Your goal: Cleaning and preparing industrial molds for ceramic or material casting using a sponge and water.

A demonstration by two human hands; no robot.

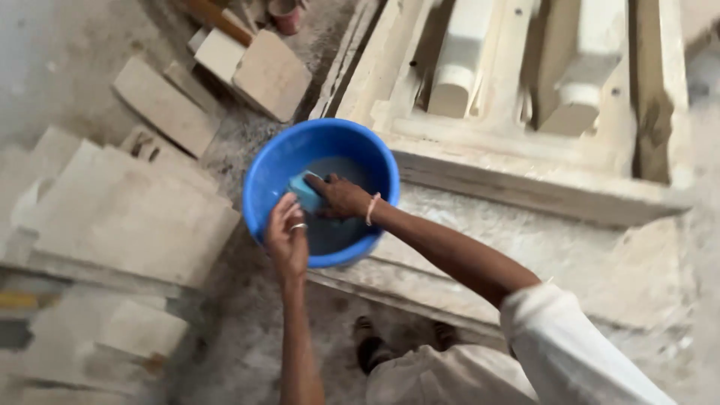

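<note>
Two hands at a blue basin (264, 174), sponge (306, 192) inside.

Right hand (341, 197) reaches into the basin from 4 o'clock, fingers closed on the blue sponge at about 9 o'clock inside the bowl, just above the dark water; looks like a dunk-or-squeeze hold, wrist bent down over the rim. Left hand (287, 238) sits on the near rim at 7 o'clock, fingers curled over the edge, apparently steadying the basin, which overhangs the edge of the dusty slab (600, 262). Large pale mould (525, 142) lies at 1 o'clock beyond the basin. Loose wooden boards (127, 217) are stacked at 9 o'clock on the floor. Feet show at 6 o'clock.
</note>
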